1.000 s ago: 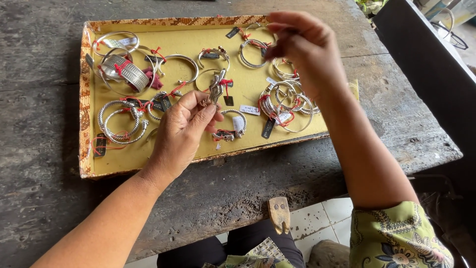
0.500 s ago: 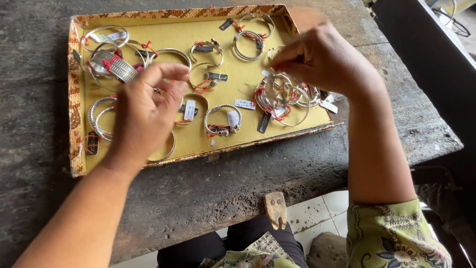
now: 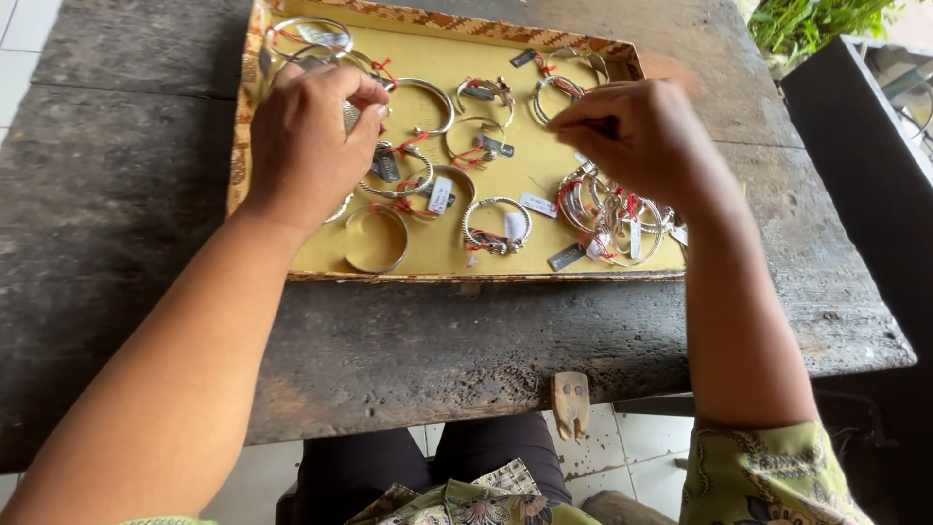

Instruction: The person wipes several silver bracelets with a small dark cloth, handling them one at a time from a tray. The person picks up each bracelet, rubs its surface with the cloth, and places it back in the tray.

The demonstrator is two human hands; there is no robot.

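Both hands have shifted over the tray (image 3: pixel 255 107): left hand (image 3: pixel 309 136) pinches a silver bangle (image 3: pixel 352 115), right hand (image 3: pixel 637 131) pinches something hidden above the bangle pile (image 3: pixel 607 209).

One head-worn camera looks steeply down, close over the tray (image 3: pixel 255 117) on the wooden table (image 3: pixel 126 194).

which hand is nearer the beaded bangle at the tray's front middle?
Left, narrowly. The left hand is up and to the left of the beaded bangle, over the tray's left side. The right hand is up and to its right.
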